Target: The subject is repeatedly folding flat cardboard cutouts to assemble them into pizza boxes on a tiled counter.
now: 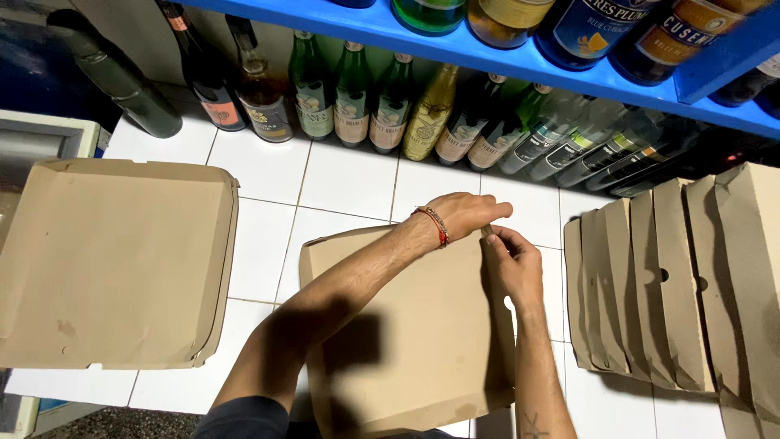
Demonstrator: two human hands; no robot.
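White tiled counter [349, 183], bottles [390, 106] lined under a blue shelf [504, 57]. Left hand [465, 213] and right hand [512, 262] pinch the far right corner of the cardboard box [414, 341] mid-counter. Finished box [114, 260] left, flat stack [674, 284] right.

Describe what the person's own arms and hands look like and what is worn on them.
Both forearms are bare. The left hand has a red-and-beaded bracelet at the wrist. The right hand wears nothing; a small dark tattoo marks that forearm. A dark sleeve edge shows near the left upper arm.

Bare forearms, red beaded bracelet [435, 224] on left wrist, small dark tattoo [534, 424] on right forearm
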